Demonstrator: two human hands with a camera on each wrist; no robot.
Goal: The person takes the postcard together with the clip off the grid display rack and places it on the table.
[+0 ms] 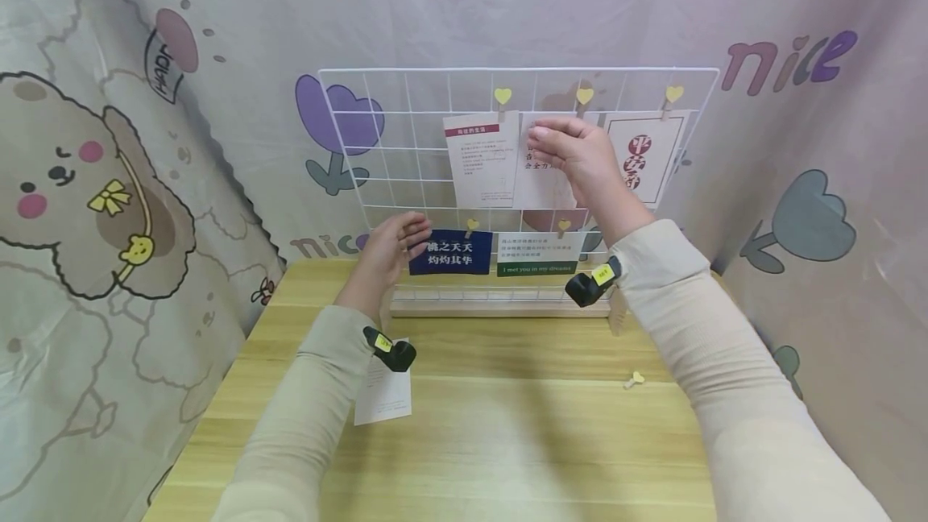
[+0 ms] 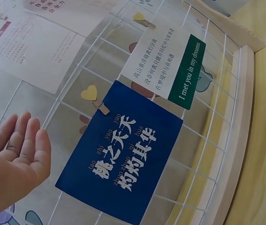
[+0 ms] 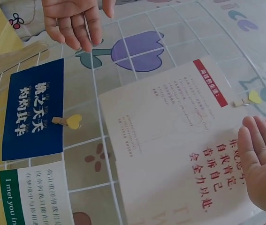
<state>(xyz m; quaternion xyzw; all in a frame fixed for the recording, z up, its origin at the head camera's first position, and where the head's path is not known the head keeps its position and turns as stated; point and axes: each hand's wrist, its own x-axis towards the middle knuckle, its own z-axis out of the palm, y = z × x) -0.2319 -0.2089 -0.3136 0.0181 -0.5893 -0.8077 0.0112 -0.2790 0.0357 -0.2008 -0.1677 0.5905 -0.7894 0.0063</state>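
A white wire grid panel (image 1: 428,113) stands upright at the back of the table, with cards clipped to it. My right hand (image 1: 580,155) is raised in front of a white card with red characters (image 3: 217,164), its fingers loosely bent and holding nothing. To that card's left hangs a white card with a red heading (image 1: 482,163). My left hand (image 1: 395,252) hovers, palm inward, beside the left edge of a blue card (image 2: 121,154). Its fingers are relaxed around nothing. A wooden clip with a yellow heart (image 2: 95,101) grips the blue card's top edge.
A green-and-white card (image 1: 540,254) hangs right of the blue one, and a bordered card (image 1: 645,155) at the upper right. On the table (image 1: 507,425) lie a loose white card (image 1: 387,401), partly hidden by my left sleeve, and a heart clip (image 1: 635,379). Printed curtains surround the table.
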